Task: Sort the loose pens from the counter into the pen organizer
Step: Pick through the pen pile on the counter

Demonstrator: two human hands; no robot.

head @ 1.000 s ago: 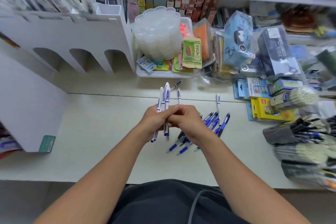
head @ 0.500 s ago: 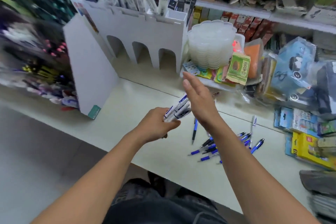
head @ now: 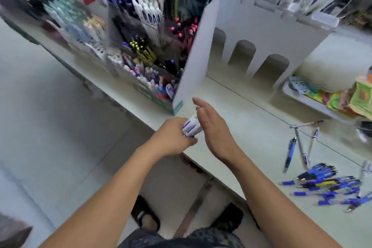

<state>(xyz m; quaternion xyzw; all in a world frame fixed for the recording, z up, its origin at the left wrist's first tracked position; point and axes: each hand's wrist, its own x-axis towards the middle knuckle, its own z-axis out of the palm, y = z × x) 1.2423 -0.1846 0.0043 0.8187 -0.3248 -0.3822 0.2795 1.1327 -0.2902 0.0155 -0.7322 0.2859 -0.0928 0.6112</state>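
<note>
My left hand (head: 174, 137) grips a bundle of white pens with blue print (head: 191, 127), their ends pointing up and to the right. My right hand (head: 211, 129) is held flat with straight fingers against the ends of that bundle. The pen organizer (head: 149, 46), a tiered display full of coloured pens, stands on the counter to the upper left, blurred by motion. A heap of loose blue pens (head: 330, 187) lies on the counter at the right, with a few white pens (head: 302, 147) beside it.
A tall white cardboard stand (head: 201, 50) with arched cut-outs rises beside the organizer. A tray of packaged goods (head: 322, 98) sits at the far right. The counter's front edge (head: 201, 159) runs diagonally; the floor and my sandalled feet (head: 147, 217) show below.
The view has swung left toward the organizer. Both hands moved left with the bundle; my right hand went from clasping the pens to lying flat against their ends.
</note>
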